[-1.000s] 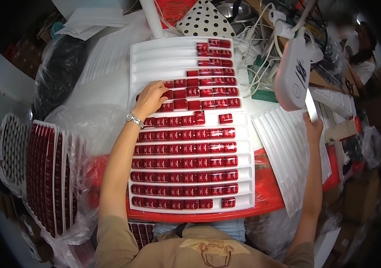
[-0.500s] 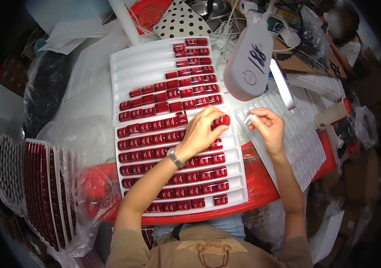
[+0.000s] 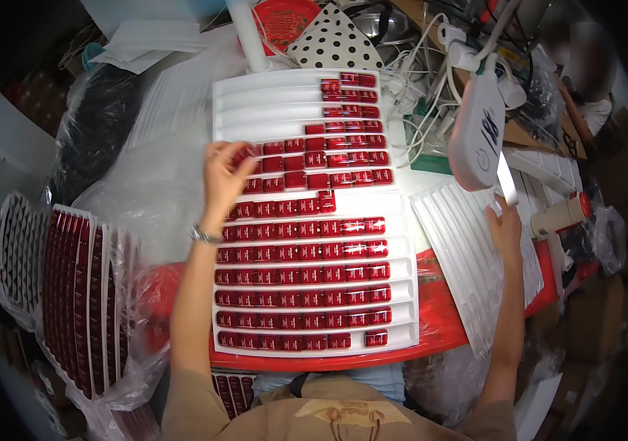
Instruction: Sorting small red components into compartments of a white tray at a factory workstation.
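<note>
A white ridged tray (image 3: 314, 204) lies in front of me, its slots holding rows of small glossy red blocks (image 3: 299, 276) with white print. My left hand (image 3: 224, 180), wearing a metal watch, is at the tray's left edge. Its thumb and fingers are closed around one red block (image 3: 243, 153) at the end of a row. Off to the right, my right hand (image 3: 505, 229) is raised beside the lamp's bright edge, over stacked clear trays (image 3: 457, 253). Its fingers look bent together; what they hold, if anything, is too small to make out.
A white lamp head (image 3: 478, 136) hangs over the right side. Plastic-wrapped trays of red blocks (image 3: 79, 309) stand at the left. A polka-dot cloth (image 3: 336, 40) and red basin (image 3: 284, 23) sit at the back. Another person (image 3: 593, 81) is at the far right.
My left hand has moved from the tray's right side to its left edge. My right hand has shifted right, toward the lamp. The view has turned, moving the tray rightward in the picture.
</note>
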Available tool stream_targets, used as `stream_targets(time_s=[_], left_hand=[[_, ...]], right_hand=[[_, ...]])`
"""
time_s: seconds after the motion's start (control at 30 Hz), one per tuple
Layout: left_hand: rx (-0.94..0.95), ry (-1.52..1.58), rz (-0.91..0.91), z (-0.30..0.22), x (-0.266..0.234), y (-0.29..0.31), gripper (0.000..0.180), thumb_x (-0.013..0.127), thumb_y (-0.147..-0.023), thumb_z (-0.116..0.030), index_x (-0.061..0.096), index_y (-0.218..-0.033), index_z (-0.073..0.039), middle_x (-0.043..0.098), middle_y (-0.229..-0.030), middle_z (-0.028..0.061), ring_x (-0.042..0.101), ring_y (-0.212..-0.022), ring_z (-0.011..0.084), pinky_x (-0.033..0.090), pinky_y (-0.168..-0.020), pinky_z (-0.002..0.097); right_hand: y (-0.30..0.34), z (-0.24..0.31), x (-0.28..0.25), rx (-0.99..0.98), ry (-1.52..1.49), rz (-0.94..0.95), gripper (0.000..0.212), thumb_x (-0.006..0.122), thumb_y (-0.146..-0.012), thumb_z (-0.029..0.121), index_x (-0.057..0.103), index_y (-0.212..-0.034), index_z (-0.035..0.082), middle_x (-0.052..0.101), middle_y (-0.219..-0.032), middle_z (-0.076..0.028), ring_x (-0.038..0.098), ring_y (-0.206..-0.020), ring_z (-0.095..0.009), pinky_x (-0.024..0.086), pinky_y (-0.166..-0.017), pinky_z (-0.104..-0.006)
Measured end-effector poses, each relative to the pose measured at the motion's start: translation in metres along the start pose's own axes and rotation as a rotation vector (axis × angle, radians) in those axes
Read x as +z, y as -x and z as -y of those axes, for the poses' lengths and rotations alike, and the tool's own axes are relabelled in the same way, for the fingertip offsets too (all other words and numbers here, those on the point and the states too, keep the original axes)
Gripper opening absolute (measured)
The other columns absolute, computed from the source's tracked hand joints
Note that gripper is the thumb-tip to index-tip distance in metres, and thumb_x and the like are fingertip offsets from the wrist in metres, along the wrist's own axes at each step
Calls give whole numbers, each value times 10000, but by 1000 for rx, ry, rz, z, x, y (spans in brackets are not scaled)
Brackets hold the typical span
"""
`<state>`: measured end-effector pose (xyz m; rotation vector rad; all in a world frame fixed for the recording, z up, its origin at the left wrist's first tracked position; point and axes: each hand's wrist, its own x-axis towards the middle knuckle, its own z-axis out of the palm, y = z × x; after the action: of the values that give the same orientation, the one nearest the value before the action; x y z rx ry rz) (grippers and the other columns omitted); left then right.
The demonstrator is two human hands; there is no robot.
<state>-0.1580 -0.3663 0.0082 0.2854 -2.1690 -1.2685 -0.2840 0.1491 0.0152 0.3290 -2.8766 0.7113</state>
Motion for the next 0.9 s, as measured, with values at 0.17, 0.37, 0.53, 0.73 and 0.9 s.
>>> stream_targets(time_s=[0.17, 0.37, 0.53, 0.73, 0.9], left_hand=[[-149, -679, 145, 58, -32, -38, 320, 729, -702, -105, 662, -1007, -36, 505, -1008, 158, 552, -936, 290, 460, -853, 344], [-120, -776, 51, 22, -2, -24, 495, 714, -737, -165, 546, -1180, -21, 515, -1123, 142, 557, -974, 306, 449, -882, 379], [195, -298, 465, -71, 83, 36, 207, 703, -740, -152, 650, -878, -7, 573, -978, 134, 569, -884, 274, 474, -776, 370], [400, -504, 550, -85, 145, 91, 239, 745, -675, -186, 646, -767, 10, 551, -869, 116, 536, -852, 255, 458, -737, 373], [368, 136, 451, -105, 139, 108, 317, 707, -747, -148, 583, -984, 24, 567, -902, 117, 558, -775, 252, 451, -673, 332]], right_hand=[[-5, -37, 33, -172, 288, -25, 260, 615, -824, 134, 563, -1036, -6, 473, -1136, -173, 569, -862, -362, 454, -745, -441], [-6, -42, 27, -116, 150, -90, 223, 642, -811, 117, 564, -974, -13, 582, -839, -109, 586, -746, -264, 464, -647, -348], [8, 26, 13, 114, -619, 69, 207, 623, -816, 49, 606, -1013, -13, 621, -761, -24, 560, -659, -94, 437, -582, -229], [60, 115, 12, 57, -960, 266, 263, 617, -815, -15, 618, -1076, -39, 667, -890, -76, 615, -787, -91, 495, -715, -202], [81, 154, 29, 81, -1194, -8, 237, 643, -801, -23, 638, -1037, -48, 668, -873, -86, 619, -751, -97, 498, -717, -207]])
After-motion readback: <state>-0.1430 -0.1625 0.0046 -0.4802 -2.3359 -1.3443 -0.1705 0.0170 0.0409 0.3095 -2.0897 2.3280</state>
